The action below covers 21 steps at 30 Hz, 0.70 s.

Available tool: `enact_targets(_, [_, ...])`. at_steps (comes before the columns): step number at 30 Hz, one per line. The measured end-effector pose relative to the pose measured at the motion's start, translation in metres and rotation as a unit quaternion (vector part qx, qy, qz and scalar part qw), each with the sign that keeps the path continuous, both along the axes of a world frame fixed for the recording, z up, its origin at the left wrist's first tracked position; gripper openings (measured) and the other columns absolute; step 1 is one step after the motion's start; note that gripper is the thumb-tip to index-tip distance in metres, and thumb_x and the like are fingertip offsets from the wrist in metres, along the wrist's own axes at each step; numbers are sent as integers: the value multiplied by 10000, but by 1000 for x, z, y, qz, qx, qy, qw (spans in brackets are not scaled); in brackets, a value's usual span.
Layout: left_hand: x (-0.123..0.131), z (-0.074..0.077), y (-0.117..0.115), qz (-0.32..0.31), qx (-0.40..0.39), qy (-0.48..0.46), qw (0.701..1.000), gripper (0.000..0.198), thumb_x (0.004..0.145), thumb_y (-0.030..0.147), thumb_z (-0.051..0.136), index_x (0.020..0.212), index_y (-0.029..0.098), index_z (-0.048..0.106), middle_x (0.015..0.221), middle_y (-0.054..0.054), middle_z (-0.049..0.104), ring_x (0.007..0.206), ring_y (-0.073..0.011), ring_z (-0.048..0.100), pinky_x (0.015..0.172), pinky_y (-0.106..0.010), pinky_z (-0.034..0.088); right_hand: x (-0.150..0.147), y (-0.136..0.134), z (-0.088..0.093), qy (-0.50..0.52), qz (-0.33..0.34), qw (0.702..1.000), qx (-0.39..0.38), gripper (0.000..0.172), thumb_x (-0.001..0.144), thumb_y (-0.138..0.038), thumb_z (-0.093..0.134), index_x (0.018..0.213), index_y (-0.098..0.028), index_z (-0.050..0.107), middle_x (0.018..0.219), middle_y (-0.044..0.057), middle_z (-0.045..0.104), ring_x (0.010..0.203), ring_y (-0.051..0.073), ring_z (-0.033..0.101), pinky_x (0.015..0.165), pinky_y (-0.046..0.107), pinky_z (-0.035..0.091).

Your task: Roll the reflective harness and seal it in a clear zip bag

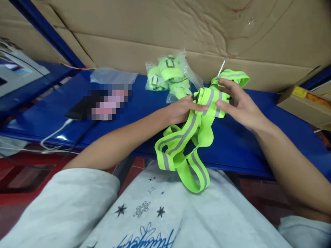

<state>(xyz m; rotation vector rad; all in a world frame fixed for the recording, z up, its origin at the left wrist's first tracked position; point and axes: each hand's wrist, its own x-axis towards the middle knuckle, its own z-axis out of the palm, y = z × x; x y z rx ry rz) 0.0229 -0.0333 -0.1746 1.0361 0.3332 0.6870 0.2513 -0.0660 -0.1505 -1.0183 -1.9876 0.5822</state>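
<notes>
Between my two hands is a neon yellow-green reflective strap (191, 129) with grey stripes, partly folded into a flat bundle. Loose loops of it hang down over the table's front edge, against my shirt. My left hand (181, 110) pinches the bundle's left side, its thumb lying across the front. On the right side, my right hand (239, 103) grips the bundle with thumb in front and fingers behind. Another loop of strap sticks out above my right hand. Dark pieces show at the bundle's edges, too small to make out.
Clear plastic bags (170, 74) with rolled neon straps lie at the back of the blue table (238, 144). An empty-looking plastic bag (111, 75), a blurred-out item (108, 103) and a white cable (55, 132) are left. A cardboard box (306, 103) stands right.
</notes>
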Motion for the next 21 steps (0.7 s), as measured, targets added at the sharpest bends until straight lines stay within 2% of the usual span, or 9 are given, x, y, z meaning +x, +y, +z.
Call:
enact_targets(2, [1, 2, -6, 19, 5, -9, 1000, 347, 738, 141, 883, 1061, 161, 759, 993, -56, 815, 902, -223, 783, 886, -339, 631, 1, 1, -4, 0, -17, 999, -44, 634, 793, -635, 845, 1289, -279, 677, 1220, 60, 746, 1100, 308, 722, 1016, 548, 606])
enact_targets(3, [1, 3, -8, 27, 4, -13, 1000, 327, 747, 130, 862, 1056, 162, 757, 982, -50, 813, 928, -234, 785, 904, -351, 631, -1, 0, -4, -1, -28, 999, -35, 625, 759, -632, 873, 1227, -255, 701, 1102, 49, 761, 977, 286, 731, 930, 519, 631])
enact_targets(6, [-2, 9, -12, 15, -10, -17, 1000, 227, 784, 137, 768, 1011, 147, 758, 965, -63, 803, 1041, -305, 781, 976, -431, 625, -13, -12, 0, -1, -97, 990, 102, 536, 747, -571, 902, 1110, -215, 730, 979, 31, 752, 878, 242, 702, 868, 469, 617])
enact_targets(8, [-4, 12, -13, -18, -25, -6, 1000, 187, 811, 190, 721, 986, 142, 766, 970, -78, 800, 1094, -351, 769, 987, -482, 622, -21, -19, 3, 1, -129, 979, 158, 495, 751, -552, 904, 1071, -211, 739, 950, 19, 749, 856, 226, 694, 855, 451, 607])
enact_targets(10, [-3, 12, -16, -43, -26, 8, 999, 195, 831, 224, 710, 995, 143, 778, 999, -81, 801, 1117, -351, 761, 998, -479, 616, -26, -20, 3, 45, -132, 980, 145, 464, 770, -576, 885, 1026, -218, 740, 891, 3, 730, 786, 201, 678, 801, 423, 604])
enact_targets(14, [3, 7, -21, -53, -12, 16, 998, 255, 825, 181, 737, 1073, 157, 793, 1080, -75, 814, 1058, -267, 774, 982, -403, 619, -24, -12, -3, 130, -104, 984, 71, 473, 793, -608, 862, 1059, -238, 737, 846, -5, 708, 644, 152, 619, 667, 365, 579])
enact_targets(16, [5, 4, -22, -43, -9, 22, 999, 280, 806, 163, 763, 1083, 153, 796, 1079, -97, 818, 1017, -261, 780, 950, -404, 633, -21, -11, -2, 103, -86, 989, 58, 524, 763, -581, 897, 1130, -241, 742, 867, 1, 725, 641, 150, 618, 632, 348, 567])
enact_targets(18, [4, 2, -21, -22, 5, 45, 999, 288, 769, 130, 789, 1057, 137, 803, 1057, -123, 819, 986, -273, 784, 934, -420, 638, -19, -14, 0, 52, -75, 993, 75, 565, 774, -555, 899, 1212, -237, 735, 956, 21, 753, 742, 176, 665, 689, 360, 584])
enact_targets(21, [2, 2, -22, 9, 19, 81, 997, 274, 742, 66, 759, 1004, 126, 811, 1029, -130, 820, 947, -276, 787, 938, -445, 636, -20, -20, 2, -9, -72, 992, 104, 510, 921, -589, 747, 1302, -252, 705, 1037, 32, 756, 867, 202, 696, 832, 408, 599])
